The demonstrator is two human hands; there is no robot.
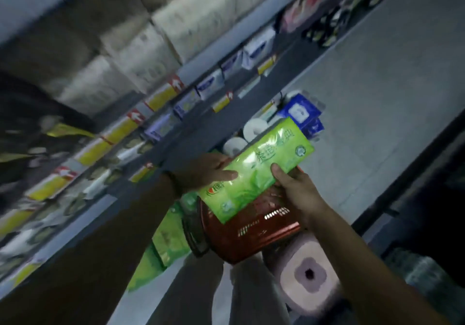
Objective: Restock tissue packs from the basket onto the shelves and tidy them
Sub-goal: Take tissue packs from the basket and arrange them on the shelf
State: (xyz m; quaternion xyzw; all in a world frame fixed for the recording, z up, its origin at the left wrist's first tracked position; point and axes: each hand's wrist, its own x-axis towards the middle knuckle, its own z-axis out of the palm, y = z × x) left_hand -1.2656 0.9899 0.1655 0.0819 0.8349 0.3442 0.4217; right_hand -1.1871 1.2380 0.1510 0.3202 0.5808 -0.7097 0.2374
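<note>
We see white Chinese writing on the green tissue pack (256,171), but it is too blurry for us to read. It has a small red mark at one end and a round white badge at the other. The yellow price tags (161,96) on the shelves (198,126) each have a red end with a white arrow. We cannot read their numbers.
</note>
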